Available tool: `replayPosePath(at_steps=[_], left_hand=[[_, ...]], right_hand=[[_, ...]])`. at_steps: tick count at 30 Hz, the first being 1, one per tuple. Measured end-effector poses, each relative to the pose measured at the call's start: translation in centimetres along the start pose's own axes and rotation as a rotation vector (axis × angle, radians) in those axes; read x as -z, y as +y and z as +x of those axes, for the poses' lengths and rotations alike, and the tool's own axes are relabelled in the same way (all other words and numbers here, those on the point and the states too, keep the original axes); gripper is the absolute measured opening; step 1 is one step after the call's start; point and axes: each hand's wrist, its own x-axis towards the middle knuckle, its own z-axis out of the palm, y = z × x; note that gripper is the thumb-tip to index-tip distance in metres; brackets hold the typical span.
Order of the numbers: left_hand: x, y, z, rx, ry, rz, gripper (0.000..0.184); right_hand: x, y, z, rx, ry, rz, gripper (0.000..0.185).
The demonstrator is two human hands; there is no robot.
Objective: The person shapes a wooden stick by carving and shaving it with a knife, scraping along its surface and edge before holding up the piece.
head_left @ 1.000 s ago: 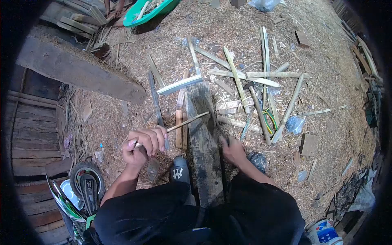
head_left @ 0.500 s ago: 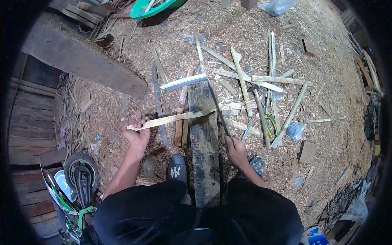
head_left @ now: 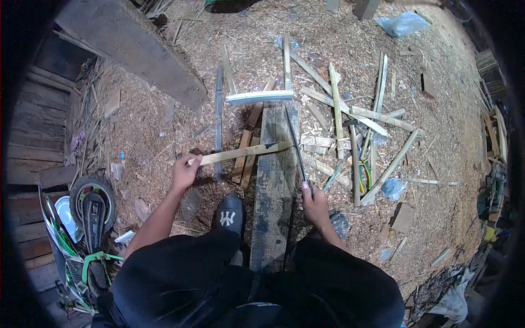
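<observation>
In my left hand (head_left: 185, 174) is the near end of a wooden stake (head_left: 235, 153), pinched between thumb and fingers. The stake's pointed tip, with a dark patch near it, reaches across a thick, worn wooden beam (head_left: 273, 202) lying between my legs. My right hand (head_left: 316, 210) grips the handle of a machete (head_left: 296, 145), its long dark blade pointing away along the beam's right side. Blade and stake tip are very close; whether they touch I cannot tell. At the beam's far end a pale wooden strip (head_left: 260, 98) lies crosswise.
Several stakes (head_left: 389, 168) and a hammer (head_left: 353, 158) lie among wood chips on the right. A large timber (head_left: 136, 52) juts in at upper left. A small motorbike (head_left: 90, 224) stands at lower left. Plastic bags (head_left: 403, 24) and a wood block (head_left: 403, 217) lie farther right.
The camera view has shifted. In my left hand the stake has turned, and its fingers now close over the end differently. The machete stays in my right hand, beside the stake's tip.
</observation>
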Motion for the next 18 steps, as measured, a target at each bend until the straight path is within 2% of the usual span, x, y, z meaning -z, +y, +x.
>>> replayPosePath(at_steps=[1,2,6,7,9,10,13,15,18], left_hand=[[0.1,1.2,-0.1,-0.130,-0.045,0.305,0.026],[0.3,0.8,0.3,-0.459,0.007,0.475,0.026],[-0.5,3.8,0.7,-0.577,-0.098,0.406,0.026],[-1.0,4.6,0.5,-0.574,-0.094,0.401,0.026],[-2.0,6.1,0.0,-0.380,-0.304,0.342,0.023],[-2.5,6.4,-0.2,-0.283,-0.341,0.343,0.023],[-3.6,6.6,-1.4,-0.306,-0.343,0.394,0.026],[-4.4,5.7,-1.3,-0.362,-0.350,0.366,0.033],[-4.7,5.9,-1.9,-0.270,-0.389,0.393,0.038]], right_hand=[[0.1,-0.2,0.0,0.002,-0.003,-0.006,0.051],[0.2,-0.4,0.0,0.002,-0.017,0.003,0.051],[0.0,0.0,0.1,0.006,-0.022,0.035,0.051],[0.1,-0.1,0.1,0.009,-0.024,0.029,0.051],[0.1,-0.3,-0.1,0.022,0.012,0.002,0.051],[0.0,-0.1,-0.2,0.023,0.012,-0.002,0.051],[0.1,0.7,-0.4,-0.005,0.013,0.061,0.050],[0.1,0.8,-0.6,0.007,0.044,0.213,0.051],[0.4,0.8,0.1,0.083,0.040,0.072,0.050]])
